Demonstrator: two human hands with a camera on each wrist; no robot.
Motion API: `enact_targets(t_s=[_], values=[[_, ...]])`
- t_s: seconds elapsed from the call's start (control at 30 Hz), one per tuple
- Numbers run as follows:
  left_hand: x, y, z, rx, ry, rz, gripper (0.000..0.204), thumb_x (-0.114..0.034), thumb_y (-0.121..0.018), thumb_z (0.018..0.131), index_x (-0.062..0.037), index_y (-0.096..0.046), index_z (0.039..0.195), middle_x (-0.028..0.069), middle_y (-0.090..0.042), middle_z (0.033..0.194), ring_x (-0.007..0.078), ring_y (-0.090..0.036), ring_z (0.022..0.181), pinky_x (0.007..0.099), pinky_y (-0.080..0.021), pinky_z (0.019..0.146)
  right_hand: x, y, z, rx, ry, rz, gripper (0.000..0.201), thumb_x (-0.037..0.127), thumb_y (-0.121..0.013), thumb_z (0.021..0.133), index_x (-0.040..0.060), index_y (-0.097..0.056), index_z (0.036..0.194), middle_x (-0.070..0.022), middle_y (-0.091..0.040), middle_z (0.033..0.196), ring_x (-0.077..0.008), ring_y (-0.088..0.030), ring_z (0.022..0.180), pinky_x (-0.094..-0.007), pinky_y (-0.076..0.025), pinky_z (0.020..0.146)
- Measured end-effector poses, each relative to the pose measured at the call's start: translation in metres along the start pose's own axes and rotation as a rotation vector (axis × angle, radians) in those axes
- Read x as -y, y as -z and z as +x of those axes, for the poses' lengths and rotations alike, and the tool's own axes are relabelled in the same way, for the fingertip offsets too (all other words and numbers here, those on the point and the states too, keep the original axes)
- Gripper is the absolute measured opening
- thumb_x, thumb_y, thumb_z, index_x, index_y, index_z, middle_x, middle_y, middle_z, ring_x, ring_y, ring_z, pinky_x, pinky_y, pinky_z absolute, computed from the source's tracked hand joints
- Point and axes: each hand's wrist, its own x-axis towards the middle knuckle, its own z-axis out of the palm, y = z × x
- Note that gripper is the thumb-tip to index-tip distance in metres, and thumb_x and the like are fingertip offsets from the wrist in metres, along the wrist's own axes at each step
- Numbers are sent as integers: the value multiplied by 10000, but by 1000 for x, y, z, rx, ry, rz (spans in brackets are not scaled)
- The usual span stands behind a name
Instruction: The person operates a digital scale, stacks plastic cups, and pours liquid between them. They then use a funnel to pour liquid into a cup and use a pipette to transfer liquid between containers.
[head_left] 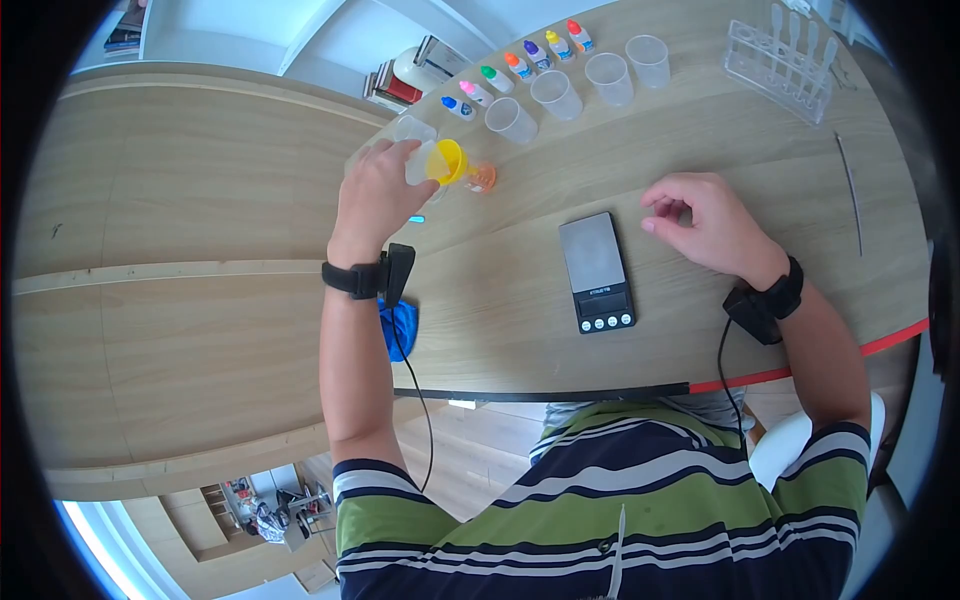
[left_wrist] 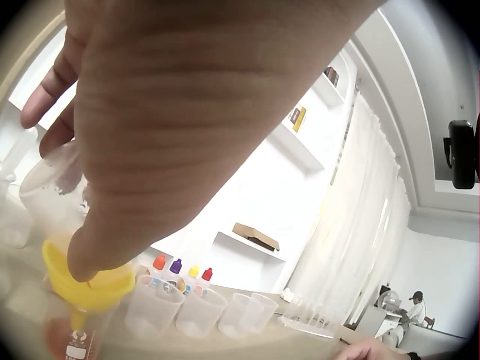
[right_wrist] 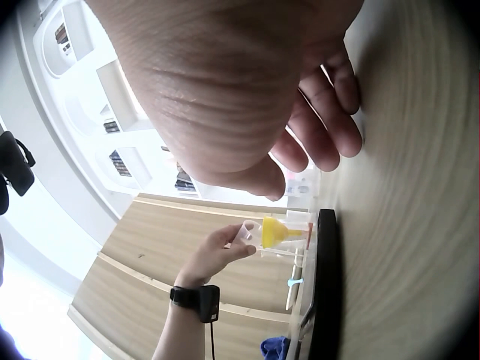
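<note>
My left hand (head_left: 372,195) holds a clear plastic cup (right_wrist: 250,233), tilted with its mouth at a yellow funnel (head_left: 452,160). The thumb lies against the near side of the cup, at the funnel's rim in the left wrist view. Below, the funnel's spout runs into a clear flask (head_left: 483,179) with orange liquid at its bottom. My right hand (head_left: 705,222) rests on the table, fingers loosely curled around nothing. To its left lies a black digital scale (head_left: 597,268) with a bare grey plate.
Several clear cups (head_left: 511,121) stand in a row along the far edge, with several small dropper bottles (head_left: 497,80) behind them. A clear rack (head_left: 778,72) is at the far right, near a thin metal rod (head_left: 850,190). A blue cloth (head_left: 400,330) lies by the left forearm.
</note>
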Motion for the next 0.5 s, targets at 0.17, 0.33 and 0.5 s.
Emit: enact_targets(t_s=[0.17, 0.33, 0.5], values=[[-2, 1, 11, 67, -61, 71, 567, -229, -895, 790, -88, -765, 1324, 152, -757, 1196, 372, -688, 1185, 465, -559, 1025, -1, 0, 0, 1, 6, -3, 217, 138, -831, 929, -14, -771, 1071, -142, -759, 858, -237, -720, 760, -360, -579, 705], [0, 0, 18, 113, -60, 82, 565, -197, -890, 775, -86, -766, 1316, 161, -752, 1189, 384, -683, 1198, 467, -552, 1039, -3, 0, -1, 3, 6, -6, 218, 143, -834, 926, -6, -774, 1074, -139, -757, 853, -237, -718, 744, -359, -579, 692], [4, -3, 25, 134, -85, 67, 601, -186, -883, 771, -80, -729, 1342, 185, -750, 1202, 391, -686, 1198, 471, -551, 1037, 0, 1, -1, 5, 1, -18, 226, 149, -841, 917, -4, -778, 1071, -135, -756, 847, -244, -719, 740, -365, -578, 689]])
